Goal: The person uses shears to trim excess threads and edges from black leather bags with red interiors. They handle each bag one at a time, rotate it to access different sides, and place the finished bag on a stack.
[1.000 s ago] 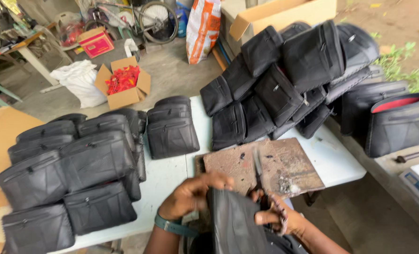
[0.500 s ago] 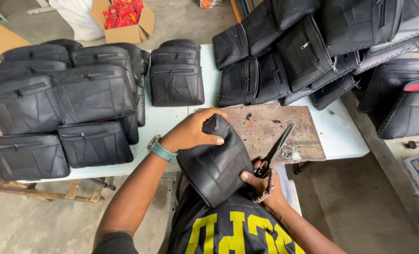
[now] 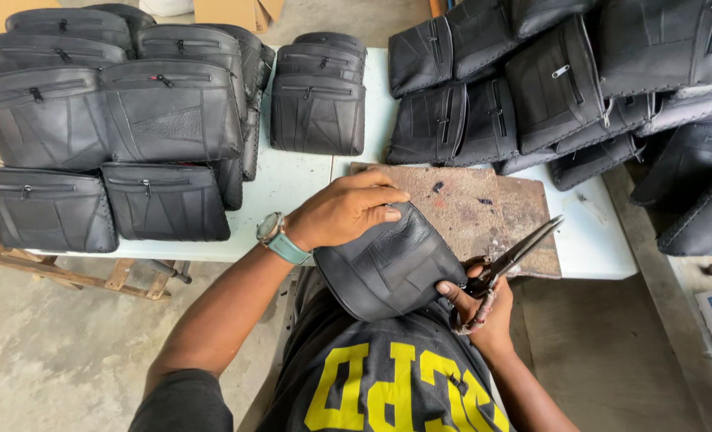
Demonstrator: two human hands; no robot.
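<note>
Fingers of the left hand [image 3: 348, 212] curl over the upper edge of a black pouch [image 3: 388, 268], thumb side toward the table, clamping it; right hand [image 3: 484, 316] fingers pass through the loops of a pair of scissors [image 3: 504, 268], with the fingertips also pressed to the pouch's lower right edge. Pouch sits held above the lap, just off the near edge of the pale table [image 3: 308, 180], partly overlapping a rusty metal plate [image 3: 484, 208]. Judgement: panelled rubbery or leather-like sheet, soft enough to bow under the grip, light, matte and not slippery; best held along a stitched edge or corner, as both hands do now. Long axis runs from lower left near the wrist up to the right toward the scissors; the curved bottom edge faces the person's torso, the flatter upper edge faces the table. Scissor blades are nearly closed and point up and right, away from the body, over the plate. Wristwatch with teal strap [image 3: 280, 238] on the left wrist. Further out: stack of finished black bags, left [image 3: 108, 120]; small stack, centre [image 3: 318, 100]; overlapping pile, right [image 3: 548, 72].
</note>
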